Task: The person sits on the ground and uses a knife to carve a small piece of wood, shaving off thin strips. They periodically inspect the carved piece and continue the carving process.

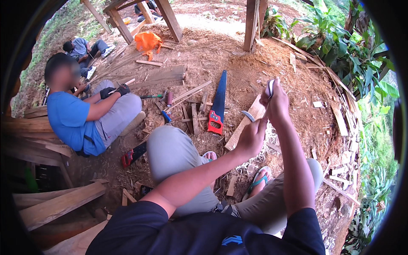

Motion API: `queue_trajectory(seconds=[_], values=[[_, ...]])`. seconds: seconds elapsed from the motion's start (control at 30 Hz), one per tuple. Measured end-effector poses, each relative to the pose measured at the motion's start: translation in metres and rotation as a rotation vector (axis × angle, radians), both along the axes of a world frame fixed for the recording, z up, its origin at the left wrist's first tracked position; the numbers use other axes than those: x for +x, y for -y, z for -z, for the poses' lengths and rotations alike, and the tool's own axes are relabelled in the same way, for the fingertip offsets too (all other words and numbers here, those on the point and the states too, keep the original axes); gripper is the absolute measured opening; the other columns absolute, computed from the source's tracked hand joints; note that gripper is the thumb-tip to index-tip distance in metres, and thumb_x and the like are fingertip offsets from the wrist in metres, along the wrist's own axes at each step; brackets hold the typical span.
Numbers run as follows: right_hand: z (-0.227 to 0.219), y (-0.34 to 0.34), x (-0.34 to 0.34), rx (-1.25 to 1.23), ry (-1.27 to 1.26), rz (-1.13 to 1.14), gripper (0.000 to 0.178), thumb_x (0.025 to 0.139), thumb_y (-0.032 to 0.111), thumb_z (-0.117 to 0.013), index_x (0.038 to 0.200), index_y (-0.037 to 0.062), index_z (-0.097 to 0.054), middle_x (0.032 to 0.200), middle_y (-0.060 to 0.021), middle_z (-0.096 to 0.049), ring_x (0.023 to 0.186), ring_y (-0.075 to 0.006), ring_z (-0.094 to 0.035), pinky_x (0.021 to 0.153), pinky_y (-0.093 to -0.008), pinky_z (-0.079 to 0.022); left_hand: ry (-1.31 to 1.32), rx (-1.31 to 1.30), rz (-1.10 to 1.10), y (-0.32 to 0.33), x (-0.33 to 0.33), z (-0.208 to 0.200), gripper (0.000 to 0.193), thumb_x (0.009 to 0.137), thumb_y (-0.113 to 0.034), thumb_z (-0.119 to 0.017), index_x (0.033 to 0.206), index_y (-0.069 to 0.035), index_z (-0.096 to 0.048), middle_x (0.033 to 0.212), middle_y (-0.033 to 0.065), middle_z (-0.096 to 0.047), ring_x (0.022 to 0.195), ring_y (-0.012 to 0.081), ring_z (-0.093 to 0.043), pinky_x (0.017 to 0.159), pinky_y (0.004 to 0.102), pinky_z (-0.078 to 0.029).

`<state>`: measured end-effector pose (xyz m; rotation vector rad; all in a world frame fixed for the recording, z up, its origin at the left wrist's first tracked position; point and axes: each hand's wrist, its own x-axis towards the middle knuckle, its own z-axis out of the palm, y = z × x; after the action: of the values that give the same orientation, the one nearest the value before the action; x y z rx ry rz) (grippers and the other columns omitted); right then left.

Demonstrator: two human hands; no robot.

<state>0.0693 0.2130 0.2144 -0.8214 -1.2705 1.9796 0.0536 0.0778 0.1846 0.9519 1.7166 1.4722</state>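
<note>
Both my hands are raised in front of me, close together over my right knee. My left hand [250, 138] is closed, and from its upper side sticks out a small curved-blade knife [247, 115] with a hooked metal blade. Just above and to the right, my right hand [279, 102] is closed around a small pale, shiny piece [270, 87], whose kind I cannot make out. A thin part shows between the two hands, but which hand holds it is unclear. Below them on the ground lies a flat wooden board [246, 123].
A red-handled handsaw [217, 104] and a second saw [134, 154] lie on the chip-covered ground. A blue-handled tool [165, 116] lies by wood offcuts [194, 119]. On the left sits a person in blue [70, 110]; behind is an orange bag [148, 42]. Timber posts [251, 25] stand ahead.
</note>
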Motion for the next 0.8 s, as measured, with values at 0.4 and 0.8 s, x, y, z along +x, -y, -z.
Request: queue_trajectory(seconds=[0.4,0.8], values=[[-0.007,0.000,0.003,-0.110,-0.175,0.030,0.037,0.105,0.033,-0.032,0.081,0.0086,-0.046,0.063,0.0002,-0.042,0.053,-0.0119,-0.038,0.054,-0.0294,-0.035,0.354,0.106,0.127,0.004,-0.002,-0.003,0.043,0.105,-0.036,-0.032,0.076,-0.008,-0.046,0.055,-0.0059,-0.033,0.043,0.0048,-0.029,0.041,0.0243,-0.023],[-0.019,-0.018,0.002,-0.027,-0.051,0.230,0.037,0.105,0.033,-0.033,0.079,0.0083,-0.043,0.059,-0.0006,-0.037,0.051,-0.0130,-0.036,0.051,-0.0309,-0.033,0.234,0.104,0.112,-0.001,0.005,-0.009,0.045,0.105,-0.038,-0.031,0.079,-0.006,-0.048,0.056,-0.0047,-0.037,0.046,0.0058,-0.032,0.044,0.0247,-0.028]])
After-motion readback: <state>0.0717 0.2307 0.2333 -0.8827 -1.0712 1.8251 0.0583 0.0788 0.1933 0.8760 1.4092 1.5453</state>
